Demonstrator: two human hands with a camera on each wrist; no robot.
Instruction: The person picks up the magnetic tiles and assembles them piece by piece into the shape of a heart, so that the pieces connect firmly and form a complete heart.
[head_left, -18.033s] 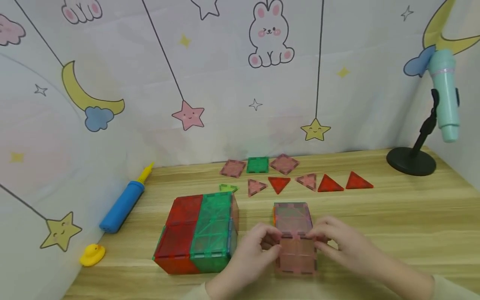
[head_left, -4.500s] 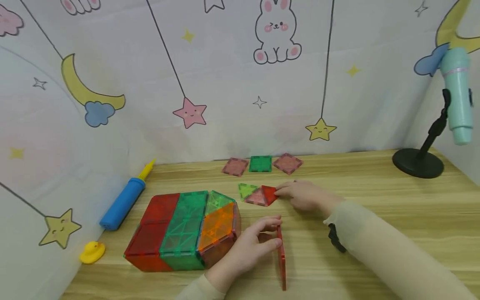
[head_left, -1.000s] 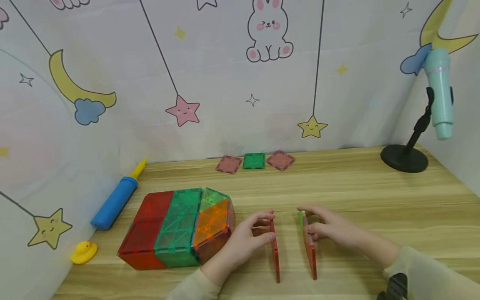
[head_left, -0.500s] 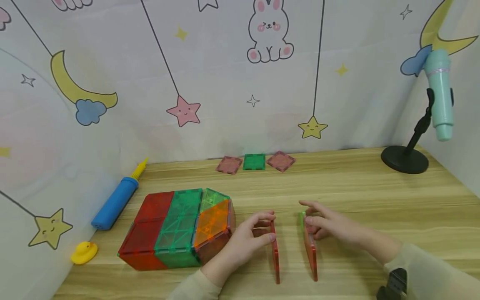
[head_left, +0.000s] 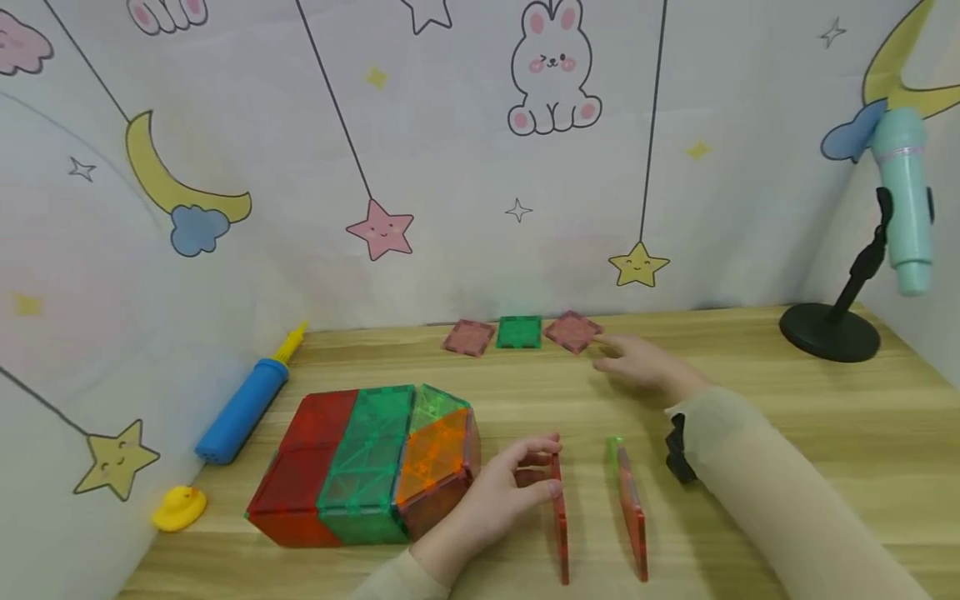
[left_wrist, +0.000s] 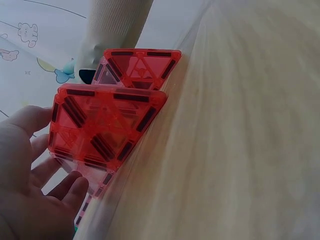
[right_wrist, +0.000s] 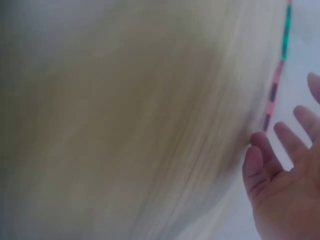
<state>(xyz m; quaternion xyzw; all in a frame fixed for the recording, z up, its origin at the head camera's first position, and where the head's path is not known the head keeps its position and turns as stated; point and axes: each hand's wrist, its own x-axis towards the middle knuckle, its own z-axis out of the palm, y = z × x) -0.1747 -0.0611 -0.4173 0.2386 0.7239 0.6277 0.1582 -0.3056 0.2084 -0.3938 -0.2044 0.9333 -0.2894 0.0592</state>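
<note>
My left hand (head_left: pixel 491 504) holds a red panel of joined triangular magnetic tiles (head_left: pixel 562 525) on edge, its thumb and fingers at the panel's far end. In the left wrist view the panel's (left_wrist: pixel 100 120) triangles show dark magnet strips. Just to the right stands a second tile panel (head_left: pixel 633 525), red with a light green far end, untouched by either hand. Toward the back, my right hand (head_left: pixel 645 365) reaches with its fingertips at the right corner of a pink square tile (head_left: pixel 572 332). Its fingers (right_wrist: pixel 287 140) are spread and hold nothing.
Left of my left hand sits a block of red, green and orange tiles (head_left: pixel 367 458). A green tile (head_left: pixel 519 332) and another pink tile (head_left: pixel 468 337) lie at the back. A blue pump (head_left: pixel 243 412), yellow duck (head_left: pixel 180 508) and microphone stand (head_left: pixel 830 332) flank the table.
Several loose triangles have become two standing panels, and the block has gained orange and light green tiles. Lately my right hand has left the right panel and moved back to the pink tile.
</note>
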